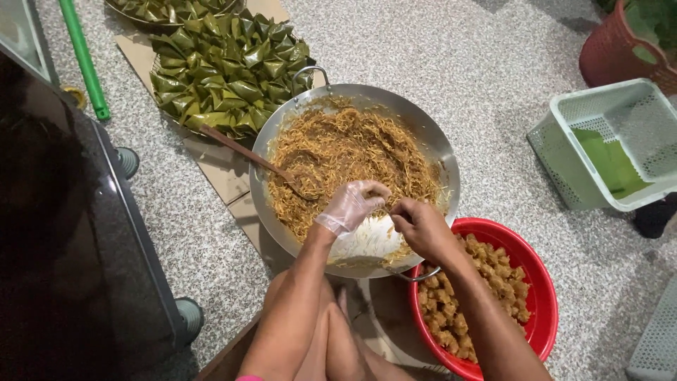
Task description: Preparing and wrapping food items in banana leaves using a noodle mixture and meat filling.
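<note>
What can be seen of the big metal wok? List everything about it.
The wok is a wide, round, shiny steel pan with two loop handles, one at its far rim and one near the red bowl. It sits on cardboard on the speckled floor. Brown shredded filling covers most of it; the near wall is scraped bare. A wooden spoon leans in from the left. The gloved left hand and bare right hand work over its near side.

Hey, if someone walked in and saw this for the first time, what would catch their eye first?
Probably the big round metal wok at the centre, heaped with golden-brown shredded filling, where the left hand in a clear plastic glove and the bare right hand meet at its near edge. Next, the pile of folded green leaf parcels behind it, and the red plastic basin of brown chunks at lower right.
</note>
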